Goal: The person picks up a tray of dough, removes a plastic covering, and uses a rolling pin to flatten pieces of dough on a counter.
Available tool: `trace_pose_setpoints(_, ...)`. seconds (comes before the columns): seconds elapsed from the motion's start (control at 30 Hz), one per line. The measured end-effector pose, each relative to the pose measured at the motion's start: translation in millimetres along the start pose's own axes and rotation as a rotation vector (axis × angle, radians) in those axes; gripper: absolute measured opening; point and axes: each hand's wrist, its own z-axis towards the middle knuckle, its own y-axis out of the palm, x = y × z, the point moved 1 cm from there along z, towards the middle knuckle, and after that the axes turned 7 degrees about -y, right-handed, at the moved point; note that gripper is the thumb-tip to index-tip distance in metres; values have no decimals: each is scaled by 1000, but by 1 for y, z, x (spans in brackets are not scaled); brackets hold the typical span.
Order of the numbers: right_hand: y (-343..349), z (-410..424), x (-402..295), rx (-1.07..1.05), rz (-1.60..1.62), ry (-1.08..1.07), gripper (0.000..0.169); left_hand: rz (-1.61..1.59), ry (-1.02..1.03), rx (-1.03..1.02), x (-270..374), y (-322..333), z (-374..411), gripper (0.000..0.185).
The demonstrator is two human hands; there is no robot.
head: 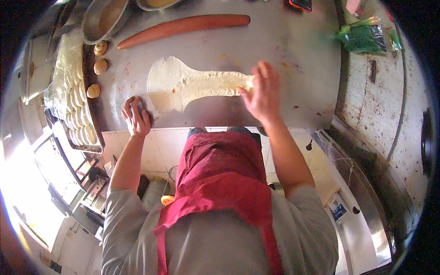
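A thin, pale sheet of dough [199, 84] lies flat on the metal worktable [220, 111], wide and ragged at its left end and narrowing into a strip to the right. My right hand [264, 91], slightly blurred, has hold of the strip's right end, thumb on the near side and fingers on the far side. Part of that end is hidden beneath the palm. To the left of the sheet, my left hand [136, 117] rests on the table near its front edge, holding nothing, its fingers a little apart.
Beyond the dough lies a long tapered wooden rolling pin [185, 28]. Three small dough rolls [100, 66] sit at the left, near a metal bowl [105, 20] and a tray of pale dough pieces [80, 120] partly under plastic film [63, 75]. A green bag [362, 37] stands far right.
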Motion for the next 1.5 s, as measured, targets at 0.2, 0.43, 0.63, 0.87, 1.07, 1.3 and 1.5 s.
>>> trace_pose_setpoints(0.2, 24, 3, 2, 75, 203, -22, 41, 9, 9, 18, -2, 1, 3, 50)
trace_pose_setpoints(0.43, 48, 41, -88, 29, 619, -172, 54, -2, -20, 17, -4, 1, 2, 50)
trace_pose_setpoints(0.63, 57, 33, -68, -17, 58, -102, 48, -35, 14, 36, -6, 0, 5, 48)
trace_pose_setpoints(0.87, 72, 35, -79, 51, 86, -11, 37, -77, -41, 5, -5, -5, 1, 49)
trace_pose_setpoints(1.07, 68, 71, -126, 121, 18, -39, 55, -77, -49, -23, -8, -11, 4, 48)
trace_pose_setpoints(1.3, 107, 52, -118, 208, 263, 47, 23, -137, -79, -25, -10, -9, -1, 49)
trace_pose_setpoints(1.5, 113, 76, -165, -114, 68, -206, 54, -143, -90, -32, -12, -7, 3, 50)
